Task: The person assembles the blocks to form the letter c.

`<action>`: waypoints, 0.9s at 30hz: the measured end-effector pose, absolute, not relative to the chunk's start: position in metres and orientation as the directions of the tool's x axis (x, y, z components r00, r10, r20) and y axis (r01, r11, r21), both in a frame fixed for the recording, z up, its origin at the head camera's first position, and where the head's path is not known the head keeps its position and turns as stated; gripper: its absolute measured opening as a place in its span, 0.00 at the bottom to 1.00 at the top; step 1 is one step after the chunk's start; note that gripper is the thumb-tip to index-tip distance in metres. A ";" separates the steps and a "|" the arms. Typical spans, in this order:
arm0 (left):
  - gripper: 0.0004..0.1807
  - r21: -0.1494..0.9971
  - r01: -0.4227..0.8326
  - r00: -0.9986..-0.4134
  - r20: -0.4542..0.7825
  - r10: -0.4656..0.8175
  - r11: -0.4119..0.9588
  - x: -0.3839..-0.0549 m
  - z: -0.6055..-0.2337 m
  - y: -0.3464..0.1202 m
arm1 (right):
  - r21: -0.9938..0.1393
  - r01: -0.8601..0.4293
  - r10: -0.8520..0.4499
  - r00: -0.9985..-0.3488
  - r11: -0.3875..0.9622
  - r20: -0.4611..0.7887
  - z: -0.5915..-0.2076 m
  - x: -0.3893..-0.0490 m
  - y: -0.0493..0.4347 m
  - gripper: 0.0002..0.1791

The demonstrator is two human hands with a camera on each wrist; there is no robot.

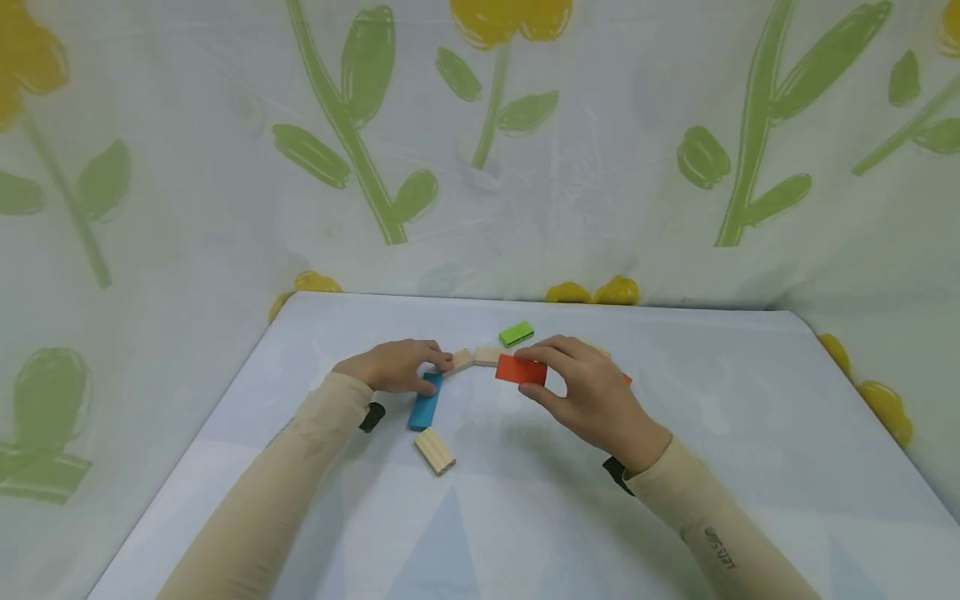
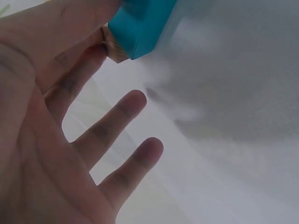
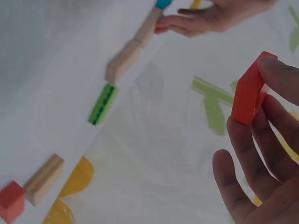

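Right hand (image 1: 592,400): pinching the red block (image 1: 521,369) between thumb and fingertips; narrow grip, filled.
Red block: raised in the fingertips, at the hand's left; shown well apart from the row in the right wrist view.
Key relation: red block across the right end of the right pale block (image 1: 486,357) as seen from the head, so the right hand nearer to that end.
Long axes: red block roughly left to right, dipping slightly at the right; right pale block much the same, hence probably little turning needed.
Left hand (image 1: 397,367): fingers loosely spread, thumb at the far end of the blue block (image 1: 424,407), fingertips by the left pale block (image 1: 460,361).
Row: left pale block slanting away to the right, end to end with the right pale block; blue block pointing away from the body.
Green block (image 1: 517,334): just beyond the right pale block, worth clearing.
Near pale block (image 1: 435,451): by the blue block's near end.
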State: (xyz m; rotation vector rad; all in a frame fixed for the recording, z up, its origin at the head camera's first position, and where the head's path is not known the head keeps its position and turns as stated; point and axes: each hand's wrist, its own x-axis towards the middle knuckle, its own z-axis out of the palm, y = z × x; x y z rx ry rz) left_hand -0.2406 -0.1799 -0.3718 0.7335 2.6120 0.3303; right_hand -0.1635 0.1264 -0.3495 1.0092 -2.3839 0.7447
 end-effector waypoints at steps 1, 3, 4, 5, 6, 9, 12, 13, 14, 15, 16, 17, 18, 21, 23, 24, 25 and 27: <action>0.24 0.328 0.443 -0.780 -0.318 0.539 0.834 -0.241 -0.372 -0.180 | -0.295 -0.749 -0.522 -0.637 0.593 0.568 -0.353 -0.163 0.125 0.23; 0.24 0.326 0.440 -0.781 -0.321 0.536 0.837 -0.240 -0.372 -0.180 | -0.284 -0.746 -0.540 -0.643 0.603 0.542 -0.360 -0.161 0.122 0.23; 0.24 0.324 0.439 -0.782 -0.321 0.534 0.838 -0.240 -0.372 -0.180 | -0.281 -0.746 -0.550 -0.645 0.603 0.531 -0.364 -0.161 0.120 0.23; 0.24 0.321 0.439 -0.782 -0.322 0.533 0.839 -0.240 -0.372 -0.180 | -0.281 -0.747 -0.557 -0.646 0.603 0.521 -0.368 -0.160 0.119 0.23; 0.24 0.320 0.435 -0.784 -0.325 0.529 0.842 -0.240 -0.371 -0.179 | -0.281 -0.749 -0.566 -0.646 0.600 0.513 -0.370 -0.160 0.118 0.23; 0.25 0.313 0.420 -0.792 -0.333 0.512 0.852 -0.240 -0.370 -0.179 | -0.276 -0.759 -0.592 -0.639 0.590 0.491 -0.377 -0.159 0.114 0.22; 0.25 0.309 0.408 -0.796 -0.340 0.501 0.859 -0.240 -0.371 -0.179 | -0.265 -0.765 -0.614 -0.634 0.587 0.470 -0.382 -0.158 0.111 0.21; 0.25 0.310 0.412 -0.795 -0.337 0.504 0.857 -0.240 -0.371 -0.179 | -0.263 -0.764 -0.618 -0.636 0.589 0.462 -0.383 -0.158 0.110 0.21; 0.25 0.310 0.415 -0.795 -0.334 0.507 0.855 -0.240 -0.371 -0.179 | -0.262 -0.763 -0.621 -0.638 0.591 0.455 -0.384 -0.157 0.109 0.20; 0.25 0.313 0.418 -0.794 -0.331 0.511 0.853 -0.240 -0.371 -0.179 | -0.264 -0.762 -0.625 -0.640 0.592 0.446 -0.386 -0.156 0.108 0.20; 0.25 0.314 0.418 -0.793 -0.331 0.510 0.853 -0.240 -0.372 -0.179 | -0.267 -0.759 -0.628 -0.644 0.593 0.436 -0.387 -0.155 0.107 0.20; 0.25 0.321 0.419 -0.792 -0.328 0.514 0.850 -0.240 -0.372 -0.179 | -0.272 -0.758 -0.632 -0.647 0.593 0.425 -0.388 -0.155 0.107 0.20; 0.25 0.325 0.419 -0.792 -0.326 0.517 0.848 -0.240 -0.372 -0.179 | -0.277 -0.756 -0.636 -0.651 0.593 0.414 -0.389 -0.154 0.106 0.20; 0.25 0.329 0.412 -0.794 -0.328 0.512 0.850 -0.239 -0.371 -0.179 | -0.288 -0.752 -0.650 -0.658 0.592 0.380 -0.393 -0.152 0.104 0.20; 0.25 0.330 0.414 -0.793 -0.327 0.514 0.848 -0.239 -0.371 -0.179 | -0.286 -0.753 -0.660 -0.658 0.593 0.363 -0.395 -0.150 0.103 0.20; 0.25 0.327 0.416 -0.793 -0.326 0.514 0.849 -0.239 -0.370 -0.179 | -0.288 -0.753 -0.663 -0.658 0.592 0.357 -0.397 -0.150 0.102 0.20; 0.25 0.326 0.422 -0.792 -0.322 0.519 0.846 -0.239 -0.371 -0.179 | -0.289 -0.752 -0.666 -0.658 0.592 0.350 -0.398 -0.149 0.102 0.20; 0.24 0.330 0.431 -0.787 -0.319 0.529 0.840 -0.239 -0.370 -0.178 | -0.288 -0.754 -0.672 -0.657 0.591 0.341 -0.400 -0.148 0.102 0.19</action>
